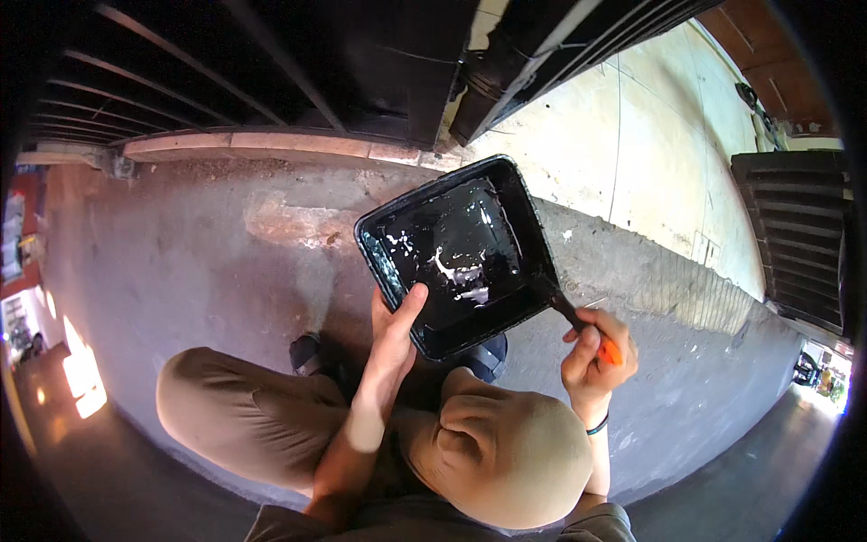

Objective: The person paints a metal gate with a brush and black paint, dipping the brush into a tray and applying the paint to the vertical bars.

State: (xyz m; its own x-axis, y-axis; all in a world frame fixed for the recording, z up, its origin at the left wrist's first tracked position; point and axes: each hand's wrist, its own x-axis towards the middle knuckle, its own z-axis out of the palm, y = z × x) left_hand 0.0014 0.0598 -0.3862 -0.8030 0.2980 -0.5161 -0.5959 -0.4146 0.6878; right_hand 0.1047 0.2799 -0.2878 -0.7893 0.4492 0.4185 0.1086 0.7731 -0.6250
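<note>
A square black tray (533,237), its inside wet and glossy with what looks like black paint, is held tilted in front of my knees. My left hand (396,327) grips its near left edge, thumb over the rim and the other fingers mostly hidden below. In my right hand (598,354), closed around it, is a dark-handled paintbrush (568,312) with an orange end. The brush's head reaches into the tray's right corner, where its bristles blend with the black and cannot be made out.
Black slatted metal panels (361,68) stand along the far side above a low ledge (271,144). A pale wall (650,135) rises at the far right, beside a dark louvred shutter (799,235). Grey concrete floor (172,262) lies around my shoes (489,358).
</note>
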